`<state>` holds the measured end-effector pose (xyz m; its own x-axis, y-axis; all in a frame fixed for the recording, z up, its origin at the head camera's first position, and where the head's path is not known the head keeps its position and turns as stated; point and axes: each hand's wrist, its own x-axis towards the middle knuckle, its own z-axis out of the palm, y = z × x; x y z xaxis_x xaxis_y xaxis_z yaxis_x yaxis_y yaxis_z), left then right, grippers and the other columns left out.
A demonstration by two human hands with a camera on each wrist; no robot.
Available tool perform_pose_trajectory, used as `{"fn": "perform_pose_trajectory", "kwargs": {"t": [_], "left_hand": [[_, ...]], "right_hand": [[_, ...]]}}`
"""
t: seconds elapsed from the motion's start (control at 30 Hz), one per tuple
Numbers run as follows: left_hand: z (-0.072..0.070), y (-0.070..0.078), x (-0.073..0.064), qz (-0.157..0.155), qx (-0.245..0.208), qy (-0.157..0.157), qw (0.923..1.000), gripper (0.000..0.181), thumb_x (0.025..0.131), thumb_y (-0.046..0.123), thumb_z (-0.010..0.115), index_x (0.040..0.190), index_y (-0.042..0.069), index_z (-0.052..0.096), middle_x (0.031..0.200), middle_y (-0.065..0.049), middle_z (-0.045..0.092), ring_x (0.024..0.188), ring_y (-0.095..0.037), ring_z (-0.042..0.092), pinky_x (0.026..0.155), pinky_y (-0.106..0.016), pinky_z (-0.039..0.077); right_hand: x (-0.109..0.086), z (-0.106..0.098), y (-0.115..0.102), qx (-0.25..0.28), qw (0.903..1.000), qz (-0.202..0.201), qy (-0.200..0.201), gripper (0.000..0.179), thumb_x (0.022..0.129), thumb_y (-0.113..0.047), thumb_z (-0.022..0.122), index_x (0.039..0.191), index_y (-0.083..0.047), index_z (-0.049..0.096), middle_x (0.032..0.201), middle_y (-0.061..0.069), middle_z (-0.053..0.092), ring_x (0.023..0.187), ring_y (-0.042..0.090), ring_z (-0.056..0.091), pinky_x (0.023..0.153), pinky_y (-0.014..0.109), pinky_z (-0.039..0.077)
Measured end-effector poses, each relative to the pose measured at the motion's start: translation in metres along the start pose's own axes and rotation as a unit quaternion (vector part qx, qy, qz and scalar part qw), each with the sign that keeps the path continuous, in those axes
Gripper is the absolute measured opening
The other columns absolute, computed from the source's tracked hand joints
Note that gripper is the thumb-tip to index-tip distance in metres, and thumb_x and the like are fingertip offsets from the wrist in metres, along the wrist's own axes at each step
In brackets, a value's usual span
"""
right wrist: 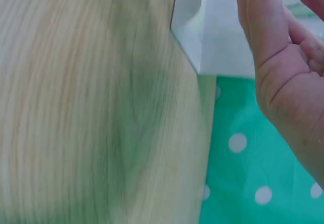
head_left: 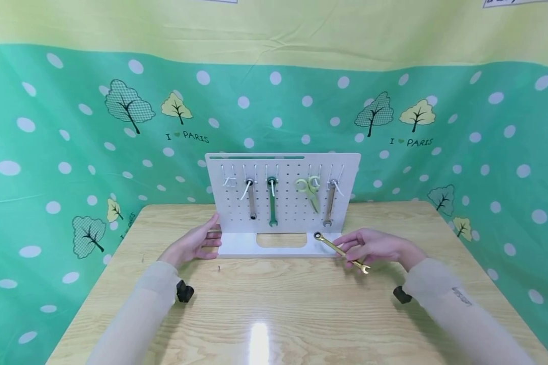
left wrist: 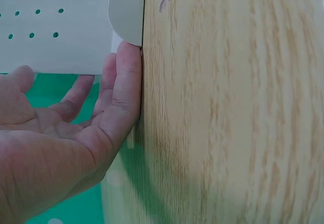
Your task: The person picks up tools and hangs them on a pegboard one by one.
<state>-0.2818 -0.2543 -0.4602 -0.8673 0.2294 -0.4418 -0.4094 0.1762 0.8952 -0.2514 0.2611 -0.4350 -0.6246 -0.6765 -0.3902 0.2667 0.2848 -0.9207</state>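
Note:
A white pegboard stand [head_left: 283, 225] stands upright at the back of the table. My left hand [head_left: 196, 243] is at its left edge; in the left wrist view the fairly straight fingers [left wrist: 129, 82] touch the end of the stand's base. Near the base's right end, my right hand [head_left: 370, 246] pinches a gold combination wrench [head_left: 335, 247]. Its ring end points to the board, its open jaw end toward the table's front. In the right wrist view the right hand [right wrist: 293, 67] shows beside the stand's corner, with the wrench out of sight.
From white hooks hang a dark-ended wrench [head_left: 251, 200], a green wrench [head_left: 272, 203], light green scissors [head_left: 311, 192] and a silver wrench [head_left: 330, 203]. An unused hook [head_left: 229, 181] is at the upper left. A green dotted cloth [head_left: 274, 101] hangs behind the wooden table [head_left: 274, 299].

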Motion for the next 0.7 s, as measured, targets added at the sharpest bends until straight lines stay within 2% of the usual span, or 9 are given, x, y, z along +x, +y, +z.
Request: {"fn": "perform_pose_trajectory", "kwargs": {"t": [0.2,0.3,0.43,0.57,0.63,0.7], "left_hand": [[-0.001,-0.001,0.0,-0.004,-0.005,-0.003,1.0,0.094,0.095,0.076,0.042,0.155,0.005,0.03,0.131,-0.016,0.047,0.11,-0.025,0.054,0.09,-0.043,0.058],[0.0,0.0,-0.001,-0.005,-0.008,-0.003,1.0,0.093,0.095,0.075,0.042,0.154,0.005,0.031,0.13,-0.016,0.048,0.109,-0.026,0.054,0.089,-0.043,0.058],[0.0,0.001,-0.002,-0.002,-0.004,-0.004,1.0,0.092,0.096,0.075,0.041,0.154,0.004,0.03,0.131,-0.017,0.047,0.11,-0.026,0.053,0.089,-0.042,0.058],[0.0,0.001,-0.002,0.0,-0.002,-0.004,1.0,0.094,0.095,0.076,0.041,0.154,0.004,0.03,0.132,-0.017,0.047,0.111,-0.027,0.053,0.089,-0.042,0.058],[0.0,0.001,-0.002,0.0,-0.002,-0.003,1.0,0.094,0.095,0.076,0.041,0.154,0.004,0.031,0.133,-0.017,0.047,0.112,-0.027,0.053,0.089,-0.042,0.058],[0.001,0.0,-0.002,-0.001,-0.001,-0.003,1.0,0.095,0.094,0.077,0.041,0.154,0.004,0.031,0.134,-0.017,0.047,0.112,-0.027,0.053,0.089,-0.042,0.057]], "right_hand": [[0.012,0.015,-0.009,-0.02,0.9993,-0.011,-0.03,0.065,0.097,0.001,0.063,0.156,-0.001,0.034,0.143,0.024,0.045,0.1,0.034,0.07,0.061,0.026,0.056],[0.017,0.021,-0.015,-0.025,0.9985,-0.017,-0.046,0.069,0.098,0.003,0.062,0.158,-0.004,0.03,0.147,0.02,0.043,0.099,0.033,0.07,0.062,0.031,0.059],[0.028,0.029,-0.024,-0.03,0.9961,-0.033,-0.077,0.073,0.098,0.001,0.063,0.161,-0.01,0.026,0.151,0.02,0.042,0.102,0.038,0.069,0.067,0.045,0.063],[0.044,0.039,-0.033,-0.036,0.9937,-0.05,-0.093,0.072,0.098,0.001,0.063,0.161,-0.014,0.029,0.153,0.022,0.04,0.1,0.041,0.068,0.07,0.06,0.059],[0.053,0.045,-0.038,-0.038,0.9934,-0.059,-0.091,0.07,0.098,0.002,0.062,0.159,-0.015,0.033,0.153,0.023,0.04,0.097,0.038,0.069,0.069,0.061,0.058],[0.062,0.05,-0.043,-0.038,0.9932,-0.066,-0.088,0.069,0.097,0.003,0.063,0.158,-0.014,0.036,0.152,0.024,0.041,0.095,0.033,0.07,0.067,0.056,0.06]]}}
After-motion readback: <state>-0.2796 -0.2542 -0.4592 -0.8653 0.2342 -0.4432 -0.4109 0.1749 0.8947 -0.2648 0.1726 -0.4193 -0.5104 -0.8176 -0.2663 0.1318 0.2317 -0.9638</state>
